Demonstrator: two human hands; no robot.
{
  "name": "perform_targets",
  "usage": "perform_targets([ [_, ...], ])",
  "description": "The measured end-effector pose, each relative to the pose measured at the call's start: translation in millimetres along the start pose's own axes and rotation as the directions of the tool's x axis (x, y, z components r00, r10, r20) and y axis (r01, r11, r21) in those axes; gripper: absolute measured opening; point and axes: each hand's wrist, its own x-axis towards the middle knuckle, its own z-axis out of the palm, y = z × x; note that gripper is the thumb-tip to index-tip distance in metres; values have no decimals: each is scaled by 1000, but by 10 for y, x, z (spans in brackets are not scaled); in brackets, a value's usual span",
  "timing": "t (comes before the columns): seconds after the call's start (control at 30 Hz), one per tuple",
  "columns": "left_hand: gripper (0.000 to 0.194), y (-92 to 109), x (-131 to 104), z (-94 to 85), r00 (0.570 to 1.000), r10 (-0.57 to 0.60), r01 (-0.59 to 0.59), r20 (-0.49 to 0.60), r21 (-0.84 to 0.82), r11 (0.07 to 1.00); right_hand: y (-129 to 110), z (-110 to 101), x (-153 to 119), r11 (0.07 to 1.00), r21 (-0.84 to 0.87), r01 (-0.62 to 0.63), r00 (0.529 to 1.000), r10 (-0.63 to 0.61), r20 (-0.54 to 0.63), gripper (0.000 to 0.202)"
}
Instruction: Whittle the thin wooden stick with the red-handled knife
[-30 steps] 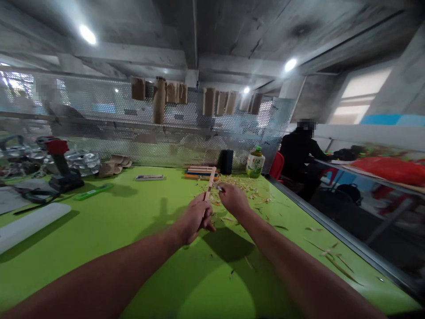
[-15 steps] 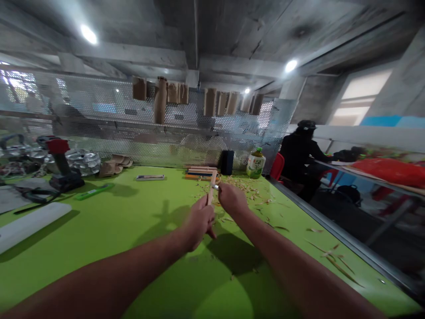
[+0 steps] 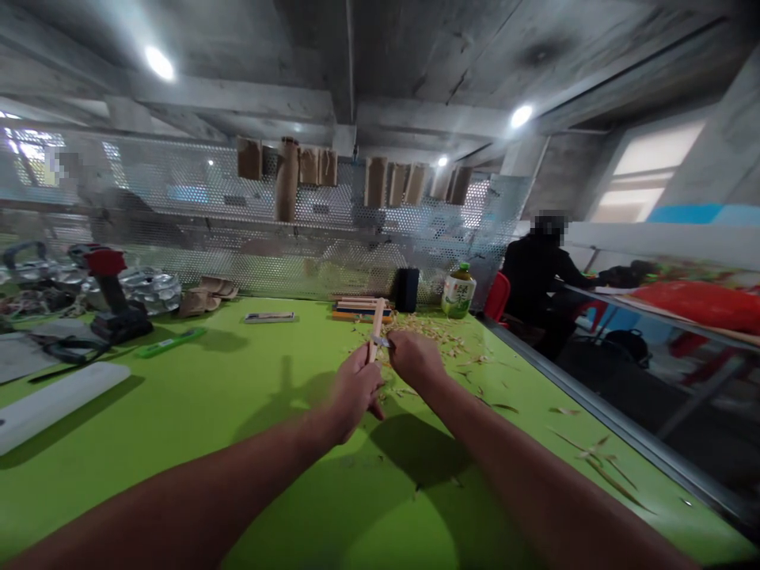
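My left hand [image 3: 356, 392] is closed around the lower end of a pale wooden stick [image 3: 378, 318], which points up and away from me. In my right hand [image 3: 416, 360] is a knife; its short metal blade [image 3: 381, 341] lies across the stick just above my left fingers, and its handle is hidden in my fist. Thin wood shavings [image 3: 445, 339] are scattered on the green table [image 3: 255, 412] beyond and to the right of my hands. Behind the stick, several wooden strips [image 3: 356, 305] lie in an orange-edged box.
A black block [image 3: 407, 290] and a green-capped bottle [image 3: 459, 291] stand at the back. On the left are a red and black drill [image 3: 110, 293], a green cutter [image 3: 170, 342] and a white bar [image 3: 65, 404]. A person [image 3: 537, 273] sits at the right.
The blade has moved down the stick towards my left hand, with my right hand slightly lower. The stick's top has tilted a little to the left.
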Motion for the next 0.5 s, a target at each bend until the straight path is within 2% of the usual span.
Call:
perform_targets([
  [0.17,43,8,-86,49,999,-34,35,28,-50,998,105,8,50,1000,4,20,998,-19,-52,26],
  [0.33,57,-132,-155,80,986,-115,126,120,-90,988,265,32,132,989,-5,-148,989,148,-30,29],
  [0.4,59,-159,-166,77,981,-122,134,148,-78,988,304,57,159,987,-9,-163,986,163,-39,29],
  [0.5,59,-135,-237,85,984,-129,134,125,-35,990,396,103,198,985,14,-172,984,172,-56,29],
])
